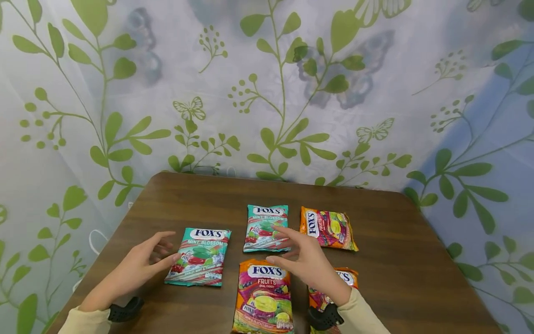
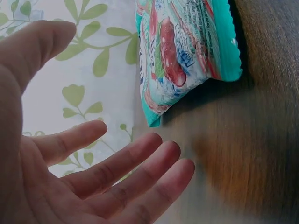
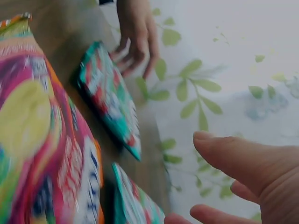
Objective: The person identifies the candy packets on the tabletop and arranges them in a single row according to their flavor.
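Observation:
My left hand [image 1: 143,257] hovers at the left side of a teal Fox's Mint Blossom candy bag [image 1: 200,257]; in the left wrist view its fingers are spread, apart from the bag [image 2: 182,51]. Over the middle of the group is my right hand [image 1: 306,257], holding nothing, its fingers relaxed. Beneath its fingertips lie a second teal Mint Blossom bag [image 1: 264,222] and an orange-purple Fox's Fruits candy bag [image 1: 263,301]. Another Fruits bag [image 1: 329,227] lies turned sideways behind the right hand. One more Fruits bag [image 1: 347,274] is partly hidden under the right wrist.
Everything lies on a brown wooden table [image 1: 396,260] with rounded far corners. A pale curtain [image 1: 233,93] printed with green leaves and butterflies hangs behind and beside it. Dark bands [image 1: 125,310] circle both wrists. A thin white cord [image 1: 97,236] loops beyond the left edge.

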A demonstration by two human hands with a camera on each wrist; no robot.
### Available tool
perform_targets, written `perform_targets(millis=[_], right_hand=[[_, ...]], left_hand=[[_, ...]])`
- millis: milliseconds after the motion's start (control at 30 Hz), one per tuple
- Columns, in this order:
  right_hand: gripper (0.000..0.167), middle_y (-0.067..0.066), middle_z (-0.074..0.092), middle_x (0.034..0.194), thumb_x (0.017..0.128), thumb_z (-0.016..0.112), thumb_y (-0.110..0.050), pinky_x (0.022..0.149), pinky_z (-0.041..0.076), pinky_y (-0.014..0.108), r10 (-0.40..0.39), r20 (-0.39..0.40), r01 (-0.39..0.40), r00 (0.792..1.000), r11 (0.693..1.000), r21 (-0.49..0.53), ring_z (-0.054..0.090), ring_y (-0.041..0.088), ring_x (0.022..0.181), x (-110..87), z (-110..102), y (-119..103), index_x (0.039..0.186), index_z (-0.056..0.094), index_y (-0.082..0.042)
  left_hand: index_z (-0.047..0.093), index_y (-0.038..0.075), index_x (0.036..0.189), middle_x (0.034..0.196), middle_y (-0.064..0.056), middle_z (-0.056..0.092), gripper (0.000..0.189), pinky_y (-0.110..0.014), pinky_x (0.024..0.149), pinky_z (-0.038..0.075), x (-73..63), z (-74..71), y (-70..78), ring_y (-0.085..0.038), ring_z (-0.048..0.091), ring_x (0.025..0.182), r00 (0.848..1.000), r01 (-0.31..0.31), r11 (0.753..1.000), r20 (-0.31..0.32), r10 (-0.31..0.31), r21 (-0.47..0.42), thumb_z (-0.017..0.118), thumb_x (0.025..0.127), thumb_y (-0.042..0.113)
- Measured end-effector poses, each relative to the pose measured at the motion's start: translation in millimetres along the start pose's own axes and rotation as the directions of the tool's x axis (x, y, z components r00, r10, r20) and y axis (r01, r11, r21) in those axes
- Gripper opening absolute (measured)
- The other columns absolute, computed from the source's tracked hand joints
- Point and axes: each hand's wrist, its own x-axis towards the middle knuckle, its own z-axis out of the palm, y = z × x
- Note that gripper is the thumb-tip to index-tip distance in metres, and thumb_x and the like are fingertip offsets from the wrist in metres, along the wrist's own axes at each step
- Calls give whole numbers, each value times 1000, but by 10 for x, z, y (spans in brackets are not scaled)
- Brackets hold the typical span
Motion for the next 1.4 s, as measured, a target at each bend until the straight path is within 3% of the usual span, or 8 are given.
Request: perform_targets(millis=[100, 333, 533, 733, 900, 1233, 1400], right_hand=[[67, 20, 68, 140, 98, 86, -28, 91, 62, 57, -28, 49, 27, 998, 1000, 14, 74, 40, 112, 140, 183, -47, 159, 58, -17], [63, 14, 69, 135, 101, 84, -25, 86, 62, 31, -28, 82, 26, 996, 999, 21, 74, 21, 102, 349, 507, -105, 159, 59, -17], [60, 17, 68, 134, 100, 85, -24, 82, 61, 31, 2, 100, -3, 995, 1000, 6, 74, 22, 100, 448, 660, -171, 155, 61, -13], [68, 22, 68, 133, 99, 86, -24, 71, 60, 30, 59, 129, -61, 990, 998, 10, 73, 22, 95, 520, 793, -187, 159, 56, -10], [73, 22, 67, 131, 97, 88, -25, 71, 60, 29, 84, 137, -83, 987, 996, -17, 74, 19, 88, 554, 891, -204, 159, 54, -5], [78, 25, 68, 129, 94, 91, -20, 69, 60, 28, 124, 143, -119, 982, 992, -42, 73, 12, 79, 606, 1027, -216, 158, 52, 1], [70, 27, 65, 128, 94, 89, -12, 62, 60, 28, 134, 144, -139, 980, 990, 25, 74, 21, 72, 637, 1099, -207, 155, 55, 1]], left_hand=[[52, 4, 155, 123, -6, 69, 60, -30, 81, 60, -2, 3, -20, -15, 70, 100, 1000, 21, 1000, 0, -21, -13, 74, 107, 34], [52, 2, 154, 118, -4, 70, 58, -30, 80, 60, 27, 17, -33, -12, 71, 97, 1000, 10, 999, -2, -10, -33, 72, 109, 32], [55, 1, 150, 116, -5, 70, 53, -30, 79, 59, 45, 24, -9, -13, 69, 97, 999, -32, 999, -27, 32, -28, 74, 108, 27], [50, 0, 153, 115, -4, 69, 59, -31, 79, 59, 59, 25, 28, -13, 69, 96, 999, 10, 999, 41, -9, -41, 72, 109, 32], [46, -2, 156, 117, -6, 67, 65, -31, 76, 57, 89, 54, 21, -15, 66, 98, 995, 44, 998, 86, -40, -44, 72, 109, 33], [45, -4, 157, 118, -8, 64, 71, -29, 76, 58, 138, 113, 27, -16, 65, 96, 992, 71, 993, 107, -61, -94, 77, 105, 32], [46, -5, 155, 113, -8, 64, 73, -29, 77, 59, 138, 146, 28, -17, 65, 93, 991, 71, 990, 119, -56, -123, 81, 102, 31]])
